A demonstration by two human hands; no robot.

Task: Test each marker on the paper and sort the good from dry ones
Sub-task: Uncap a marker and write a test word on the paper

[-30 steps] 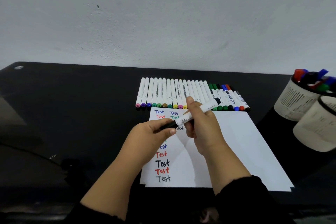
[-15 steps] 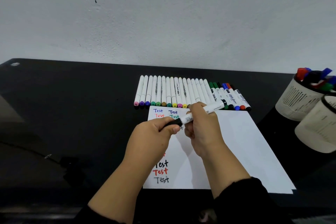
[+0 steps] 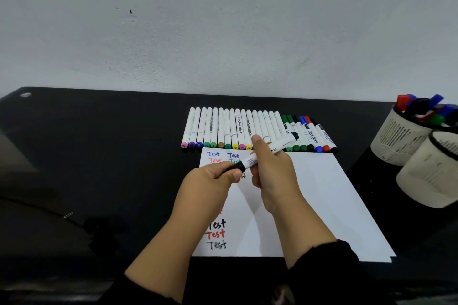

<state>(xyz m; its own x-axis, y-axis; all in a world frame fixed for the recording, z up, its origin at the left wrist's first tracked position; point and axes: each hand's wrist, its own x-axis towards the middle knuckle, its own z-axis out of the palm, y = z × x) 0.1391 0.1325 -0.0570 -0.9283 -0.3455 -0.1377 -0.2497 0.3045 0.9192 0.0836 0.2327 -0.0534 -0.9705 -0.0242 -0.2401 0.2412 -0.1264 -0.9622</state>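
The marker (image 3: 269, 151) in hand was a white-barrelled one with black ends, held level above the far left part of the paper (image 3: 317, 195), slanting up toward the far right. The left hand (image 3: 210, 181) had its thumb and fingers curled round the black cap at the near end. The right hand (image 3: 270, 171) gripped the white barrel, thumb pointing up behind it. The paper lay on the black worktop (image 3: 99, 156), reaching almost to the near edge, with "Test" written several times in blue, red, green and black down its left side. Just past the paper's far edge a row of markers (image 3: 233, 127) lay side by side, slim white ones with coloured ends on the left, thicker ones with coloured caps on the right. Two pale cups (image 3: 396, 141) stood at the right edge of the worktop; the farther one held more markers, red, blue, green and black.
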